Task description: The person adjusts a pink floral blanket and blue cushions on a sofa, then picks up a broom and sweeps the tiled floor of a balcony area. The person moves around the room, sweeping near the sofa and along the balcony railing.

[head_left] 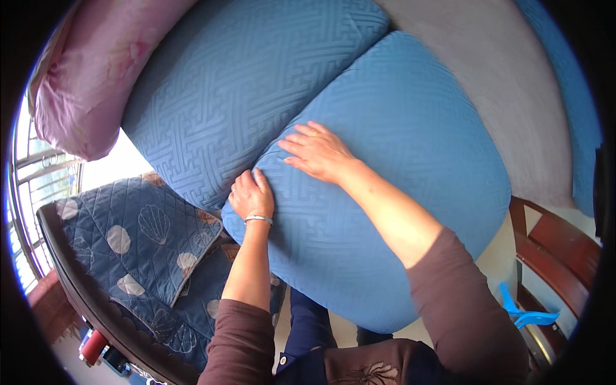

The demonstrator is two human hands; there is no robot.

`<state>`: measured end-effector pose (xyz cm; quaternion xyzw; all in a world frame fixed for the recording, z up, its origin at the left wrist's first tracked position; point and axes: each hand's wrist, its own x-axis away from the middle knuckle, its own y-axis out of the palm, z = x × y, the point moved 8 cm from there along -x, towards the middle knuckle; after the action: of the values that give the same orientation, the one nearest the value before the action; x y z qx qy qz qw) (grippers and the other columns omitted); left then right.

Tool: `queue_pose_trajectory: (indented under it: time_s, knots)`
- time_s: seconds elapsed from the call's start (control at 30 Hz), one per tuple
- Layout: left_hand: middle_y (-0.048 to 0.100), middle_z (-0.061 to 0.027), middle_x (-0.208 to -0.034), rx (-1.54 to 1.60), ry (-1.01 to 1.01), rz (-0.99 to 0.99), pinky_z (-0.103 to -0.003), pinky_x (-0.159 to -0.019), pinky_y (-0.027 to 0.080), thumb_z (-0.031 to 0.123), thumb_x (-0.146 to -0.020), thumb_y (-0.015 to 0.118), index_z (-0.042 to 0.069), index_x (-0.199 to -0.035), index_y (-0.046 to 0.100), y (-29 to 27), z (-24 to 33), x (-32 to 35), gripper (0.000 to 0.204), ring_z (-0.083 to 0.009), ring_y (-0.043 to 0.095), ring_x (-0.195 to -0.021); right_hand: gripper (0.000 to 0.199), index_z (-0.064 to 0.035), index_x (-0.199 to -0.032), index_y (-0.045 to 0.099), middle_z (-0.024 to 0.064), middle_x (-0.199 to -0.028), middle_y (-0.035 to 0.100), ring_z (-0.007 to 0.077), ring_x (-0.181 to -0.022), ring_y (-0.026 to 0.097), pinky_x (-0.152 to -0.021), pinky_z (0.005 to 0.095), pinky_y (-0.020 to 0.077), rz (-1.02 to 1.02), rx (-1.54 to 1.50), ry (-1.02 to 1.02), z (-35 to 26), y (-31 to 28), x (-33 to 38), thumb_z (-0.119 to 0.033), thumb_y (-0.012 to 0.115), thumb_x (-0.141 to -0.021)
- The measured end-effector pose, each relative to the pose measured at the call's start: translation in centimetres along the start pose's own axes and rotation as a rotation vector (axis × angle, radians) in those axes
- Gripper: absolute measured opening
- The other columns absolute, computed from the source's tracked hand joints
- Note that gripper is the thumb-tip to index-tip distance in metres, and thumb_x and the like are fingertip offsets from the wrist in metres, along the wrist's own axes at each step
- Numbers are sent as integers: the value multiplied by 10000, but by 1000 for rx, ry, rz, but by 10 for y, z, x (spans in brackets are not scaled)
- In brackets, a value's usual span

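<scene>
Two blue padded seat cushions with a raised maze-like pattern meet along a slanting seam. My right hand (317,153) lies palm down on the near cushion (385,167), close to the seam, with its fingers stretched out. Lower along the same seam, my left hand (252,194) is closed at the near cushion's edge, its fingers bent over the blue cushion cover. Their tips are hidden at the gap. A ring and a bracelet (258,219) show on that side. Beyond the seam is the far cushion (237,83).
At left a quilted dark blue cover (154,231) with shell prints lies on dark-framed furniture. A pink fabric roll (90,102) is at upper left, near a barred window (42,173). A wooden chair (558,244) and a light blue plastic clip (529,314) are at right.
</scene>
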<state>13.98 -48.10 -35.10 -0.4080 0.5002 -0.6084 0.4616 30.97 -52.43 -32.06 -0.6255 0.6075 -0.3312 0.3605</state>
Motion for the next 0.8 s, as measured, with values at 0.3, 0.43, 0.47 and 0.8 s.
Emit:
queue_pose_trajectory:
  time_s: [0.3, 0.43, 0.47, 0.8]
  knots:
    - [611, -88, -686, 59, 63, 50, -421, -642, 410, 312, -840, 502, 84, -675, 573, 10, -18, -5, 290, -273, 580, -684, 377, -87, -1045, 631, 104, -1146, 588, 289, -1114, 510, -988, 385, 342, -166, 145, 172, 44, 37, -72, -321, 449, -812]
    - [614, -100, -684, 53, 41, 27, -417, -637, 411, 308, -829, 513, 78, -677, 574, 16, -22, -6, 283, -272, 582, -682, 410, -143, -1139, 609, 65, -1257, 530, 219, -1201, 446, -1077, 507, 169, -462, 627, 401, 155, -25, -63, -292, 349, -858]
    - [614, -107, -687, 59, 43, 29, -420, -632, 411, 307, -837, 502, 77, -688, 577, 16, -21, -7, 284, -279, 582, -677, 396, -138, -1149, 603, 68, -1259, 527, 217, -1202, 446, -1084, 506, 164, -392, 620, 486, 173, -41, -63, -265, 358, -865]
    - [622, -122, -695, 24, 46, 15, -429, -614, 426, 297, -810, 515, 69, -712, 595, 31, -23, -4, 261, -292, 589, -658, 347, -51, -990, 638, 152, -1087, 602, 298, -1084, 516, -986, 410, 338, -348, 377, 187, 105, 6, -59, -296, 423, -873]
